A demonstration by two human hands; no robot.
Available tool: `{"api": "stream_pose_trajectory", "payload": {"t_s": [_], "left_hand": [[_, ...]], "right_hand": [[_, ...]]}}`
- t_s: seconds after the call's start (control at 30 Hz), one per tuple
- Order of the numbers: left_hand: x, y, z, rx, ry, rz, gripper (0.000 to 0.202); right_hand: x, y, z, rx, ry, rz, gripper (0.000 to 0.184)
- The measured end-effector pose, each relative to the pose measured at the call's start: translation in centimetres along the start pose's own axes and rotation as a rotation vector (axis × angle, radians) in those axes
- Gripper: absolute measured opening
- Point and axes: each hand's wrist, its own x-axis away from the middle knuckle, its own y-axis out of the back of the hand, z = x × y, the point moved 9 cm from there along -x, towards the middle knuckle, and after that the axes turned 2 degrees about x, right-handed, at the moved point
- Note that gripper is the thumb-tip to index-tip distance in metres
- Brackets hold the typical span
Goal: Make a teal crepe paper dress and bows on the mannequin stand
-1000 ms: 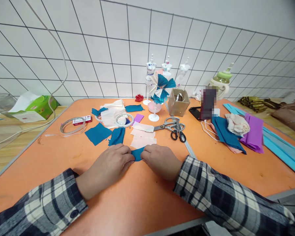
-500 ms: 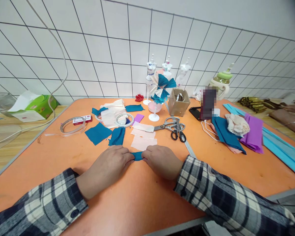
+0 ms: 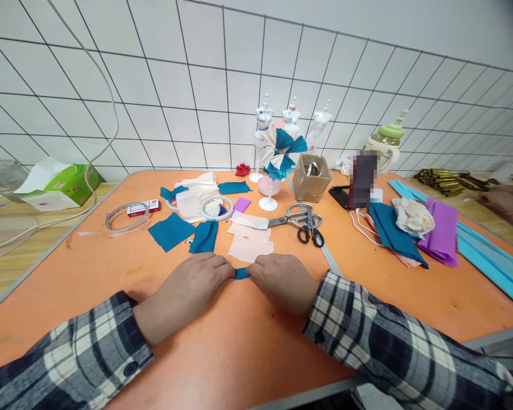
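Note:
My left hand (image 3: 188,290) and my right hand (image 3: 282,279) rest knuckles-up on the orange table (image 3: 247,353), fingertips almost meeting. Both pinch a small folded teal piece of fabric (image 3: 241,274), of which only a narrow strip shows between them. Just beyond my hands lie pale pink pieces (image 3: 250,248) and more teal pieces (image 3: 204,237). Two pairs of scissors (image 3: 303,221) lie to the right of those.
Tape rolls (image 3: 122,216), a cardboard box (image 3: 311,176), small white mannequins (image 3: 265,136) with a teal paper dress, a phone on a stand (image 3: 362,181), teal and purple paper (image 3: 442,230), and a tissue box (image 3: 62,182) surround the area. Another person's arm (image 3: 506,208) is at far right.
The visible teal strip between my hands has shrunk as my fingers closed in on it, folding it smaller. My hands stay in nearly the same place.

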Motion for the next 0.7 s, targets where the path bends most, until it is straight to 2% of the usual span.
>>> {"api": "stream_pose_trajectory", "payload": {"t_s": [0.2,0.37,0.5,0.7], "left_hand": [[-0.12,0.25,0.03,0.076,-0.011,-0.045,0.018],[-0.22,0.36,-0.25,0.052,-0.021,-0.029,0.019],[-0.18,0.58,-0.27,0.031,-0.026,-0.068,0.021],[-0.23,0.15,-0.08,0.033,-0.018,-0.059,0.019]], "right_hand": [[-0.13,-0.25,-0.14,-0.021,-0.013,-0.001,0.022],[-0.07,-0.2,-0.21,-0.017,-0.028,0.014,0.021],[0.02,-0.3,-0.41,-0.029,-0.045,0.027,0.021],[0.0,-0.18,-0.27,-0.003,-0.033,0.004,0.024]]}}
